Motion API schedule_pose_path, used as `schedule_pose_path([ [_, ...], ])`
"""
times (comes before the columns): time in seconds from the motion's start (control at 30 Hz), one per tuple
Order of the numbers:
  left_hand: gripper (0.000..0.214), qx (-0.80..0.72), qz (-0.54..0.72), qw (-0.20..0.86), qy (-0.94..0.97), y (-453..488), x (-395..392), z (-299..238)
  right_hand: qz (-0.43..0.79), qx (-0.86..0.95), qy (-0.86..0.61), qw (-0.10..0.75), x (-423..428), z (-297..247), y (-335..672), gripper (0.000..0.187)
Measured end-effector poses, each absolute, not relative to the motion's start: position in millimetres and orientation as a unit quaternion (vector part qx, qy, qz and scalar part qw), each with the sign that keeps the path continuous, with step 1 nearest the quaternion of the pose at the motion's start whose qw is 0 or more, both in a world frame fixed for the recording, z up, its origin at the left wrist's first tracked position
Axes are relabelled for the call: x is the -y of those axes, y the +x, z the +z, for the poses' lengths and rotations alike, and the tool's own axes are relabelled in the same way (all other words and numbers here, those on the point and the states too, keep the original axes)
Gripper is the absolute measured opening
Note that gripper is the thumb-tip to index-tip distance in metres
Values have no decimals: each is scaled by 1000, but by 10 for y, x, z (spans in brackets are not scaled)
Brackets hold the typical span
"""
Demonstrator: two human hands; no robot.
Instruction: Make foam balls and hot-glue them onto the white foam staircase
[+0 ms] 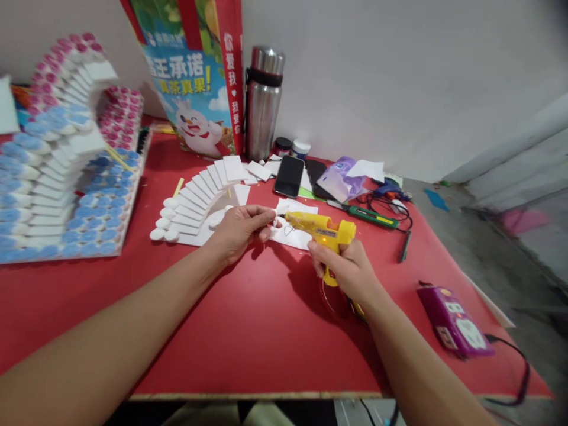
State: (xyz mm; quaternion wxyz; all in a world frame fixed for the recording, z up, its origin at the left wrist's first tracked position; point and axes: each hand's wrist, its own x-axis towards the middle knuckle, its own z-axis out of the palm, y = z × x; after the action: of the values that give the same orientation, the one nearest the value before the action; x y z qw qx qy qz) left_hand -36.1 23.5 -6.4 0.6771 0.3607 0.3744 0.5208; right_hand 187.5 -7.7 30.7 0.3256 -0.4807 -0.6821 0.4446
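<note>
In my right hand (344, 263) is a yellow hot glue gun (322, 228), its nozzle pointing left and a small orange light showing on its body. My left hand (246, 231) pinches a small white piece (276, 220) close to the nozzle; its exact shape is hard to make out. Under and beyond both hands lies a white sheet (290, 236). Left of my left hand stands a white curved stair model (199, 198), with several white oval discs (165, 222) set along its left end.
A larger stair model with blue and pink discs (57, 177) fills the left side. Behind stand a printed bag (195, 83) and a steel flask (264, 106). A phone (289, 176), a green-handled tool (373, 217) and a purple power strip (455, 322) with its cord lie on the red table (248, 343).
</note>
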Motion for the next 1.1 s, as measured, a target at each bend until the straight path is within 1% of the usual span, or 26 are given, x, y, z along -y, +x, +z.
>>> schedule_pose_path([
  [0.6, 29, -375, 508, 671, 388, -353, -212, -48, 420, 670, -511, 338, 48, 312, 1878, 55],
  [0.8, 29, -382, 511, 671, 377, -343, -201, -25, 417, 658, -525, 343, 38, 322, 1886, 54],
  [1.03, 29, -379, 514, 670, 378, -344, -214, -40, 425, 651, -505, 376, 46, 339, 1898, 51],
  [1.1, 28, -379, 515, 670, 377, -349, -221, -53, 428, 659, -497, 367, 56, 340, 1895, 51],
])
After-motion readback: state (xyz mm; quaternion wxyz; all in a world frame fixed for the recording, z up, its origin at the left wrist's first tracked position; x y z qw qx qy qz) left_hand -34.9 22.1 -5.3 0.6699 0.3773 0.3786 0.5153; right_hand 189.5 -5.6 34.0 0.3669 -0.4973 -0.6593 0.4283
